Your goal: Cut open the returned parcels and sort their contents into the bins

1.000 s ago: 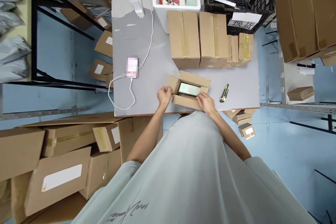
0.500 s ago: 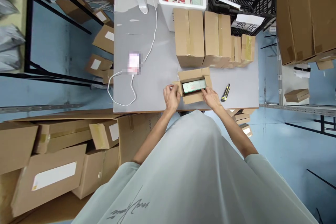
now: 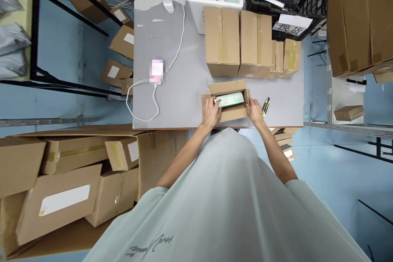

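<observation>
Left hand (image 3: 210, 114) on pack (image 3: 231, 99); right hand (image 3: 254, 111) at carton (image 3: 227, 87).
Clock positions are read from the carton centre, 12 o'clock away from the wearer. The left hand, at the 9 o'clock flap half a second ago, now grips the pack's 9 o'clock end between thumb and fingers. The pack remains inside the open carton. The right hand has shifted from the near edge to the 3 o'clock end, fingers touching it; whether they close on it cannot be told. The cutter (image 3: 266, 107), also toward 3 o'clock, now lies just beside this hand.
</observation>
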`<state>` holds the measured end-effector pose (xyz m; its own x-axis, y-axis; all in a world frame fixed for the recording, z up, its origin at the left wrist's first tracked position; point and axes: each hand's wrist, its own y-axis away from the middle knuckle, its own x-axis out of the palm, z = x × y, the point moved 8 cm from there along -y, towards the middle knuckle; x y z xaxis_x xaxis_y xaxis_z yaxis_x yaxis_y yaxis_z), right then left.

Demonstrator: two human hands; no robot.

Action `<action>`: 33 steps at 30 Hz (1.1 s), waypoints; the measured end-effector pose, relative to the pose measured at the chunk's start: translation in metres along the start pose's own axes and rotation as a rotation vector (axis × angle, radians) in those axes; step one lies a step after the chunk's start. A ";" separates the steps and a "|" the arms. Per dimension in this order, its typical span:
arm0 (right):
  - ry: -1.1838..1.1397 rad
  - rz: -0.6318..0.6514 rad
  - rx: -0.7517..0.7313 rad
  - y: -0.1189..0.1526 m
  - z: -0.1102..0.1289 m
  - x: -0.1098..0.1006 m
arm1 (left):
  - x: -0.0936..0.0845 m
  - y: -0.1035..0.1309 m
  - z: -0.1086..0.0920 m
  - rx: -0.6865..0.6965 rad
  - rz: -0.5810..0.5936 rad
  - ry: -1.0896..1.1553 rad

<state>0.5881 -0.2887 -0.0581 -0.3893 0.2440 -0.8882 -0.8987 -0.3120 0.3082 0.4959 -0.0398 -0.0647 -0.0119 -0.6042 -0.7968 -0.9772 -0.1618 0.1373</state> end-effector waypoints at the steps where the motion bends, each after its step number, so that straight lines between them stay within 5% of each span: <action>1: -0.009 -0.001 -0.001 0.000 0.002 0.000 | 0.002 -0.007 -0.004 0.007 0.034 -0.021; 9: -0.001 0.048 -0.006 -0.001 0.016 -0.005 | 0.030 -0.068 -0.018 -0.094 0.187 -0.164; 13: 0.016 0.087 0.018 0.003 0.018 -0.003 | 0.042 -0.072 -0.016 -0.115 0.328 -0.232; 23: 0.011 0.079 0.022 0.009 0.019 -0.002 | 0.037 -0.073 -0.028 -0.028 0.383 -0.306; 28: -0.032 0.095 -0.012 0.010 0.018 -0.002 | 0.020 -0.065 -0.041 0.027 0.410 -0.342; 33: -0.009 0.084 -0.044 0.014 0.031 -0.007 | -0.032 -0.051 -0.056 0.129 0.314 -0.295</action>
<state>0.5724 -0.2663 -0.0368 -0.4653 0.2234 -0.8565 -0.8530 -0.3718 0.3663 0.5580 -0.0562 -0.0129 -0.3538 -0.3570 -0.8645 -0.9348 0.1041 0.3396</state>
